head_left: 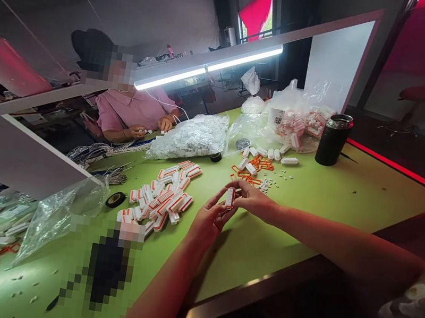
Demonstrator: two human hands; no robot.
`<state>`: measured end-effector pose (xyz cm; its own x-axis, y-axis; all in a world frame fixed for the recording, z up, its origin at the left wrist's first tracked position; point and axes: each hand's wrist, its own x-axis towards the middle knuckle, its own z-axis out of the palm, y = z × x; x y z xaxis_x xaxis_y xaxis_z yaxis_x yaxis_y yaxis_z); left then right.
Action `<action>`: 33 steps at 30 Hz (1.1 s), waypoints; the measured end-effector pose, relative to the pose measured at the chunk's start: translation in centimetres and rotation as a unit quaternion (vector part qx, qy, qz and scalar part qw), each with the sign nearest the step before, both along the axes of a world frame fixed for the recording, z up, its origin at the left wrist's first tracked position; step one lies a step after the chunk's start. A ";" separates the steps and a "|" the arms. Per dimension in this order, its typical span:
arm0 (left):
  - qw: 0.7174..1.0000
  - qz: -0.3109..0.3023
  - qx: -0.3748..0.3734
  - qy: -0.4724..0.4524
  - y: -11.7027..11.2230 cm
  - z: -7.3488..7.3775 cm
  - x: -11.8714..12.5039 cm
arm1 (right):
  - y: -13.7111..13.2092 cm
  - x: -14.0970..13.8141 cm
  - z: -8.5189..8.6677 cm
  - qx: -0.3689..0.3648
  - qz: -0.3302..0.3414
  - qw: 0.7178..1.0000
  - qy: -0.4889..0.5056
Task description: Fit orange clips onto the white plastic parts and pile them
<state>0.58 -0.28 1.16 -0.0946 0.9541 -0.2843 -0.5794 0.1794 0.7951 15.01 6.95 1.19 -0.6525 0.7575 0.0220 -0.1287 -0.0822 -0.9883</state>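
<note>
Above the green table, a white connector housing [230, 197] with rows of small holes and a red-orange edge is held between my hands. My left hand [210, 213] grips it from the left and below, fingers curled round it. From the right, my right hand [253, 200] has its fingertips pressed at the same housing; the exact contact is partly hidden. Left of my hands lies a pile of similar white housings [164, 194] with orange rings. Beyond them are loose orange rings [262, 162], small white plugs [267, 185] and several plain white housings [251, 168].
A black tumbler [334, 139] stands at the right, beside a clear bag of housings [298, 124]. A bag of white parts [192, 137] lies mid-table. Black tape [116, 199] and cable bundles [96, 154] sit left. Across the table is a co-worker [131, 111] in pink.
</note>
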 end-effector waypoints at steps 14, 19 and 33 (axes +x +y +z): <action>1.000 0.025 -0.004 0.006 0.1 -0.2 0.9 | -0.8 -0.3 -0.7 0.027 -0.026 0.999 -0.004; 0.999 0.032 0.007 -0.020 0.1 -0.4 1.0 | -0.3 0.1 -0.6 0.044 -0.035 0.998 0.005; 0.996 -0.052 0.072 0.028 0.6 -1.6 0.3 | 1.5 2.1 1.3 0.156 -0.057 0.977 -0.136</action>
